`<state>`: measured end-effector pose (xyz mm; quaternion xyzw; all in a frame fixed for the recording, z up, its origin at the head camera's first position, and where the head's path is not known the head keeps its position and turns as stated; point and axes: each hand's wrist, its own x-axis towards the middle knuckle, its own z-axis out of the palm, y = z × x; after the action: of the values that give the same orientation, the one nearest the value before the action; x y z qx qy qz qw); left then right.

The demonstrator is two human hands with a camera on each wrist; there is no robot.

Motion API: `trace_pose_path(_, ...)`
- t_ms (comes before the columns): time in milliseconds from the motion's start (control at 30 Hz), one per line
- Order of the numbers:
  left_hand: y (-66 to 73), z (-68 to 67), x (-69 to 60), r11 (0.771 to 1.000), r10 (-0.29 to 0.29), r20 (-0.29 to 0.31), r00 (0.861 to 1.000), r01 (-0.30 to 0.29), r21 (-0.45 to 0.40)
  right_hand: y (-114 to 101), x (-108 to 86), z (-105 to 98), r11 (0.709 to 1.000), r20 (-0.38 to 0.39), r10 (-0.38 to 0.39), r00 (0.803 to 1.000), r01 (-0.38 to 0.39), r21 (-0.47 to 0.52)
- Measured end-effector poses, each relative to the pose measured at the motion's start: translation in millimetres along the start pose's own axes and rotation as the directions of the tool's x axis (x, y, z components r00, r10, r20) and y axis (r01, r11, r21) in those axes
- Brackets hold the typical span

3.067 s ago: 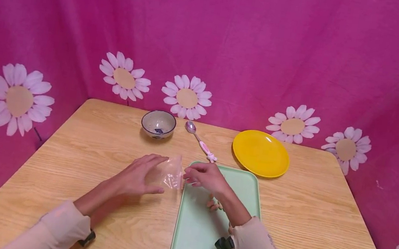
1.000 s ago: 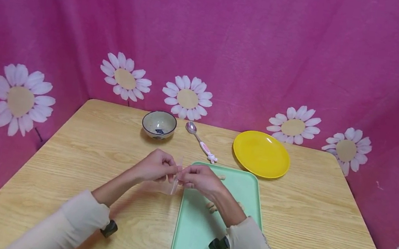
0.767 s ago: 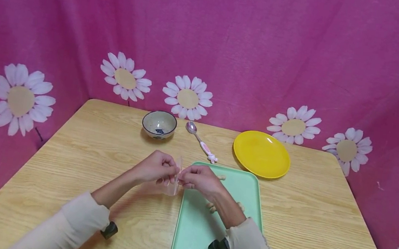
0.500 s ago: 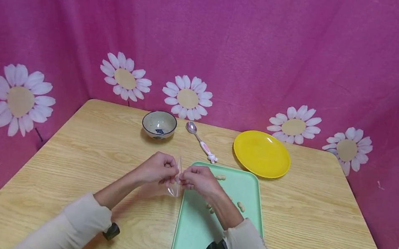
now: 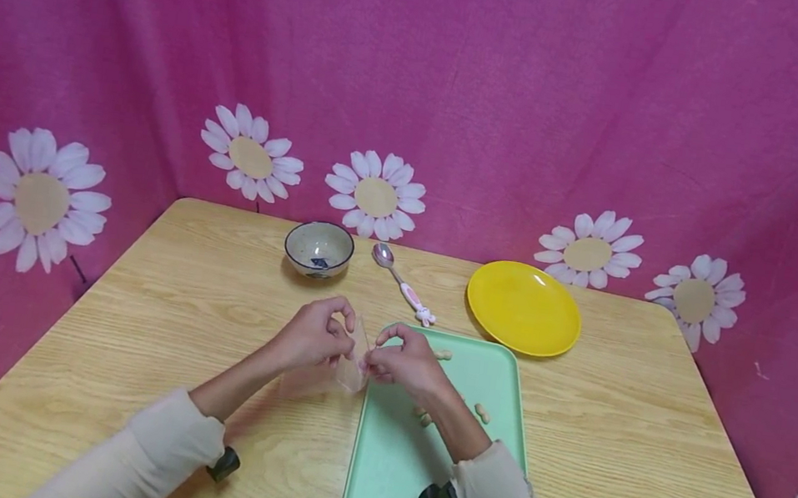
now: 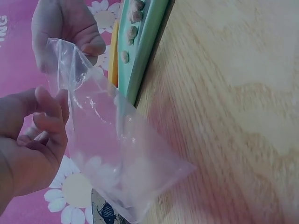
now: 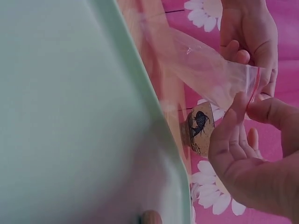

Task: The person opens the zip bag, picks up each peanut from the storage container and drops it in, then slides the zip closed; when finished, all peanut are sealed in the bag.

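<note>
Between my hands is a clear zip-lock bag [image 5: 351, 371], its mouth edge turned to the right and its body hanging to the left, above the table. My left hand [image 5: 315, 335] pinches one side of the mouth between thumb and fingers. On the other side, my right hand [image 5: 410, 364] pinches the edge by the red zip line, which shows in the right wrist view. The bag [image 6: 112, 144] looks flat and see-through in the left wrist view. Below the right forearm lies a green tray [image 5: 392, 475] with several peanuts [image 5: 482, 413], some hidden by the arm.
A patterned bowl [image 5: 319, 251] stands at the back of the wooden table [image 5: 615, 446]. Beside it lies a spoon [image 5: 405, 288] with a pink and white rabbit handle. A yellow plate [image 5: 523, 307] sits behind the tray. Pink flowered cloth hangs around the table.
The left hand has gone from spread fingers beside the bag to pinching its mouth. Both hands have lately parted slightly, and the bag's edge now stands wider.
</note>
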<state>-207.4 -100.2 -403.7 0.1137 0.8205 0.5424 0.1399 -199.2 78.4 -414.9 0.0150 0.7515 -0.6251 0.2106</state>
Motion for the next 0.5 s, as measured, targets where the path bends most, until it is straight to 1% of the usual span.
trace_pose_path(100,-0.8,-0.5,0.0,0.997,0.045,0.015,0.999,-0.046,0.066,0.2,0.2,-0.7,0.999,0.011,-0.022,1.0,0.023,-0.03)
trace_pose_path(200,-1.5,-1.6,-0.4,0.987,0.071,0.014,0.997,-0.073,0.145,0.1,-0.4,-1.6,0.994,0.017,-0.059,0.998,0.061,-0.086)
trace_pose_path(300,-1.9,-3.0,-1.3,0.959,0.129,0.007,0.992,-0.127,0.254,-0.3,-2.4,-3.0,0.978,0.019,-0.105,0.994,0.107,-0.181)
trace_pose_path(400,-2.9,-4.4,-2.6,0.921,0.211,0.02,0.977,-0.206,0.329,-1.6,-5.5,-3.8,0.949,0.012,-0.143,0.99,0.14,-0.282)
trace_pose_path(433,-3.2,-4.8,-3.1,0.907,0.245,0.028,0.969,-0.24,0.346,-1.8,-6.3,-3.9,0.939,0.011,-0.156,0.988,0.152,-0.31)
trace_pose_path(500,-3.9,-5.6,-3.9,0.889,0.294,0.05,0.954,-0.293,0.352,-2.9,-8.3,-4.0,0.923,0.006,-0.175,0.985,0.166,-0.348)
